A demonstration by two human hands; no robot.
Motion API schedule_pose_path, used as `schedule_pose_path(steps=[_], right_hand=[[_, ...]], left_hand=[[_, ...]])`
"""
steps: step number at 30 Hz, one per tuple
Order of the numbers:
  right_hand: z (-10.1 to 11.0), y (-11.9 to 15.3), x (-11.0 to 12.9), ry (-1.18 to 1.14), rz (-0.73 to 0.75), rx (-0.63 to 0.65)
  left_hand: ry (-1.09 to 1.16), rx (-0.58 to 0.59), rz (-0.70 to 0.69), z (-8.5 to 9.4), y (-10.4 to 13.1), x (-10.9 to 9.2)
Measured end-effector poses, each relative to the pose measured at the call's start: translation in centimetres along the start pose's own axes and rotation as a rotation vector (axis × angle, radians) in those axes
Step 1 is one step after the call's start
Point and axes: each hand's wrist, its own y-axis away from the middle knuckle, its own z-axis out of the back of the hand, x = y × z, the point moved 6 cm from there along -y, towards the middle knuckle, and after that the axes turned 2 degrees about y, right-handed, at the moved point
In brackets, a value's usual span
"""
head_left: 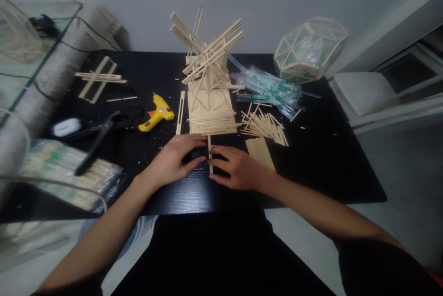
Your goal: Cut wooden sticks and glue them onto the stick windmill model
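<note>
A narrow strip of pale wooden sticks (pixel 210 154) lies on the black table, pointing away from me. My right hand (pixel 238 167) has its fingertips and thumb on the strip's right side, keeping hold of it. From the other side, my left hand (pixel 176 157) curves around with fingers and thumb apart, its fingertips by the far end of the strip. Just beyond stands a wooden stick model of a windmill (pixel 209 65) with crossed blades, on a slatted base (pixel 210 97). Several loose sticks (pixel 214 118) lie across the base's near part.
Left of the model are a yellow glue gun (pixel 157 112), black-handled pliers (pixel 98 139), a white case (pixel 67 127), a stick cross (pixel 100 79) and bagged sticks (pixel 69 171). Rightward lie a stick pile (pixel 265 125), a flat wooden panel (pixel 259 152), plastic wrappers (pixel 270 86) and a faceted frame (pixel 309 49).
</note>
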Motion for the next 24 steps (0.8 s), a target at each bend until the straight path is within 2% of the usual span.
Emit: schedule_pose_path(steps=[3, 6, 7, 10, 14, 24], right_hand=[[-0.1, 0.1, 0.0, -0.007, -0.001, -0.017], [-0.1, 0.1, -0.2, -0.028, 0.006, -0.023], [-0.1, 0.1, -0.2, -0.033, 0.015, -0.019], [-0.1, 0.1, -0.3, -0.038, 0.036, 0.0], [0.0, 0.1, -0.5, -0.045, 0.029, 0.015], [0.1, 0.1, -0.4, -0.045, 0.022, -0.021]], left_hand=[[0.062, -0.146, 0.146, 2.7, -0.1, 0.4], [-0.016, -0.3, 0.315, 6.1, 0.1, 1.8], [-0.077, -0.322, 0.376, 7.1, 0.3, 2.5], [-0.253, -0.229, 0.512, 8.7, 0.5, 4.9], [-0.399, -0.171, 0.528, 9.4, 0.6, 7.2], [-0.66, -0.097, 0.617, 8.0, 0.2, 9.8]])
